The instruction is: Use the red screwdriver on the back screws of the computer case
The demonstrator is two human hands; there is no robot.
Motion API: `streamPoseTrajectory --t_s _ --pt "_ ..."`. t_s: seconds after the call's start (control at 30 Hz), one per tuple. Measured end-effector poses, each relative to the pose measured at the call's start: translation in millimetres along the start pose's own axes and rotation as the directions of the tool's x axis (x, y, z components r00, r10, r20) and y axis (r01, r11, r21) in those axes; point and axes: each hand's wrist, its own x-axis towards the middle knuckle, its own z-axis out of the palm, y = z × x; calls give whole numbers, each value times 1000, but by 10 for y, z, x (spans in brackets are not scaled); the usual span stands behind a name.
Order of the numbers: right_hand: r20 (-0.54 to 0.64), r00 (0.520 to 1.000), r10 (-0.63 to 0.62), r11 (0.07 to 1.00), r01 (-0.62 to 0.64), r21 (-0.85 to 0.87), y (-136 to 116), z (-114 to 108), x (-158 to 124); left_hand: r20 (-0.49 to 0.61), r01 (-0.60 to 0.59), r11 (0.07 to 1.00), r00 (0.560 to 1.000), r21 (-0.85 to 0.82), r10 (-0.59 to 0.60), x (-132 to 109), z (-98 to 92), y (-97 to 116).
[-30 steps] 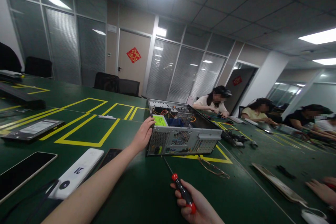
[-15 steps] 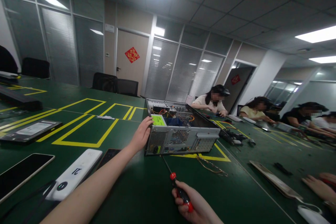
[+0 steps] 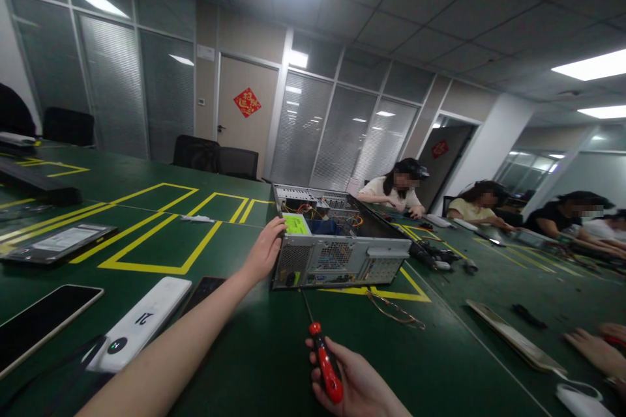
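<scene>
Nearest, the right hand is grasping the red-and-black handle of a screwdriver, its fingers wrapping around it, so that the shaft is pointing forward to the lower edge of the computer case; whether the tip is touching the metal, I cannot tell. To the left, a white device and a phone are lying on the green table, beside the left forearm. Farther, the left hand is resting its bent fingers over the case's upper left corner, near the yellow-green label, probably for keeping the case steady; how firmly they are pressing, I cannot tell. The case is sitting over yellow tape, its rear panel facing the wearer, its open top showing wires. Beyond, co-workers are bending over the table.
</scene>
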Motion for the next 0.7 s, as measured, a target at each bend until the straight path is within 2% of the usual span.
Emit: streamPoseTrajectory --t_s 0.1,0.27,0.37,0.47,0.57,0.7 --pt "63 997 51 992 -58 115 -8 26 -4 0 -1 1000 1000 2 1 -1 1 2" --pt "59 998 -17 962 0 274 -42 13 -13 4 4 1000 1000 2 -4 0 -1 8" --pt "40 999 17 960 -27 279 -47 4 -16 4 -2 1000 1000 -2 2 3 -6 11" --pt "35 999 -19 974 11 228 -30 -2 -10 6 0 1000 1000 0 0 3 -7 8" --pt "87 996 -8 983 -8 183 -9 -19 -2 3 1 1000 1000 7 -1 -1 -3 -1" --pt "134 991 -5 976 -24 215 -7 -55 -5 3 -1 1000 1000 4 1 -8 1 -9"
